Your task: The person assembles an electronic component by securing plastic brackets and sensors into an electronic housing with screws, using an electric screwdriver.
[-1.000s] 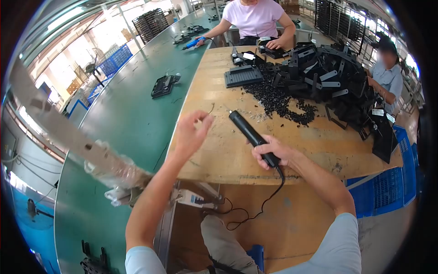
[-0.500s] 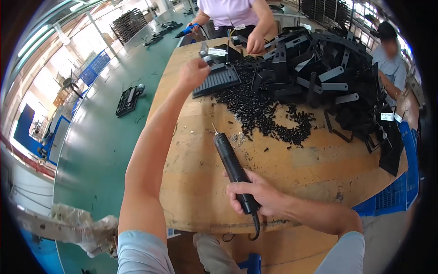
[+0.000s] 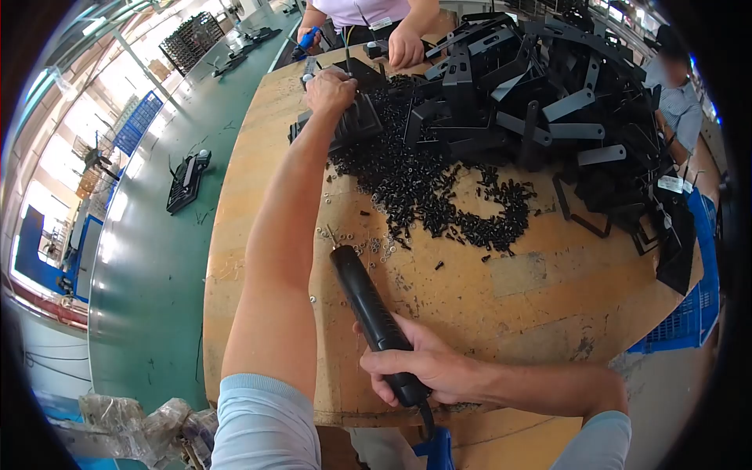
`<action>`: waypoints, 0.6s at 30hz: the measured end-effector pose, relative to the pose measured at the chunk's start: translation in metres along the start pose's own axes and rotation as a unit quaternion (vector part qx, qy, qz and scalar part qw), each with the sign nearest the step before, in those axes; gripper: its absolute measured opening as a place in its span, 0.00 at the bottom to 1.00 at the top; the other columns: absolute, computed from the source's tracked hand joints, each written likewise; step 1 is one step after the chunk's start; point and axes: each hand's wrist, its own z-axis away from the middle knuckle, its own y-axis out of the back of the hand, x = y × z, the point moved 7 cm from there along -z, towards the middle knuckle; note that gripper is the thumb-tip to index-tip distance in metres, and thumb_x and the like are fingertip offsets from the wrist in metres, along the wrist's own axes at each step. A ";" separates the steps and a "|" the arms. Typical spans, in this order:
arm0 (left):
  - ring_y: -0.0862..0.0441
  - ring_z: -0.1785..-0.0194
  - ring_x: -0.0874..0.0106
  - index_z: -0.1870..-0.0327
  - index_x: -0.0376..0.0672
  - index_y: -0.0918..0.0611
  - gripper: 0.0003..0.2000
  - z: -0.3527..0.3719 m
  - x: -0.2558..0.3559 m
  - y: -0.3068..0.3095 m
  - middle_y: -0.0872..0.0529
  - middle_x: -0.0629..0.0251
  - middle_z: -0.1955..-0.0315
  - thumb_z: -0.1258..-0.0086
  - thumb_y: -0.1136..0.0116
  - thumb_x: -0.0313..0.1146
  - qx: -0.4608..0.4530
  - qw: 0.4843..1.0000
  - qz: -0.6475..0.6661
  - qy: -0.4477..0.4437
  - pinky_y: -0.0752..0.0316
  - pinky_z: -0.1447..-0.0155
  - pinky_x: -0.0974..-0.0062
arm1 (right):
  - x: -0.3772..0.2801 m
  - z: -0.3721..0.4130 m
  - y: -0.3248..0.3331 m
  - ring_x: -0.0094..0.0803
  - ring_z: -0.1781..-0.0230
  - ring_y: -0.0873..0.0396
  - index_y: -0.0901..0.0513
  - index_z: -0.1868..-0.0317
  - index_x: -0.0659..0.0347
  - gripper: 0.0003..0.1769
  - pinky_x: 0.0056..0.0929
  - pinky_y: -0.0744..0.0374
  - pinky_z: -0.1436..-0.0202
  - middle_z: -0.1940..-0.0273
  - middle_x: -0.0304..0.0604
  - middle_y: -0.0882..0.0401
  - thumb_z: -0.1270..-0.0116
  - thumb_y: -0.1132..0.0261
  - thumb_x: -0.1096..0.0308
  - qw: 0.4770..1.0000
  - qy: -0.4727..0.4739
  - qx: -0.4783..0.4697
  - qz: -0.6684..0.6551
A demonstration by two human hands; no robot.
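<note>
My right hand (image 3: 419,364) is wrapped around a black electric screwdriver (image 3: 368,305), its thin bit pointing up and away over the wooden table. A cord runs from the tool's lower end. At the far left of the table, my left hand (image 3: 330,90) reaches out with curled fingers and grips the upper part of a black finned housing (image 3: 362,121). The hand hides part of the housing, and the fingertips are hard to see. A heap of small black screws (image 3: 423,188) spreads beside the housing. Several small washers (image 3: 380,249) lie near the bit.
Black metal brackets (image 3: 572,106) are piled at the right of the wooden table (image 3: 501,313). Opposite, a person's hand (image 3: 406,47) rests near parts, the other holding a blue tool (image 3: 308,37). Another housing (image 3: 188,180) lies on the green bench (image 3: 149,298). A blue crate (image 3: 681,321) stands right.
The view has shifted. The finned housing now looks darker and differently angled under my left hand, which has moved farther over it. The screwdriver remains in my right hand.
</note>
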 end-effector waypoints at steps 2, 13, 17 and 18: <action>0.13 0.39 0.55 0.52 0.54 0.06 0.14 0.002 -0.004 0.024 0.08 0.59 0.47 0.33 0.33 0.47 0.004 0.997 0.022 0.071 0.20 0.36 0.62 | -0.001 0.001 -0.001 0.27 0.73 0.18 0.38 0.31 0.64 0.33 0.28 0.20 0.73 0.67 0.39 0.23 0.26 0.27 0.64 1.000 0.004 0.006 -0.002; 0.16 0.55 0.73 0.54 0.40 0.16 0.08 0.060 0.002 0.227 0.11 0.65 0.56 0.18 0.46 0.32 -0.005 0.893 0.448 0.046 0.19 0.51 0.67 | -0.003 0.006 -0.005 0.27 0.75 0.19 0.32 0.35 0.61 0.29 0.28 0.21 0.76 0.68 0.40 0.22 0.28 0.26 0.64 0.997 0.055 0.011 0.060; 0.14 0.60 0.67 0.60 0.41 0.15 0.03 0.142 0.040 0.299 0.13 0.60 0.61 0.25 0.39 0.29 0.000 0.864 0.500 -0.060 0.10 0.57 0.61 | -0.009 0.004 -0.006 0.24 0.80 0.24 0.26 0.44 0.60 0.18 0.24 0.25 0.77 0.74 0.36 0.25 0.27 0.30 0.64 0.990 0.099 0.027 0.099; 0.13 0.59 0.63 0.61 0.44 0.15 0.04 0.185 0.058 0.325 0.12 0.60 0.60 0.25 0.41 0.29 0.003 0.842 0.539 -0.025 0.10 0.56 0.58 | -0.004 -0.006 0.008 0.23 0.82 0.27 0.24 0.60 0.58 0.11 0.24 0.28 0.78 0.78 0.35 0.28 0.26 0.33 0.61 0.990 0.075 -0.024 0.116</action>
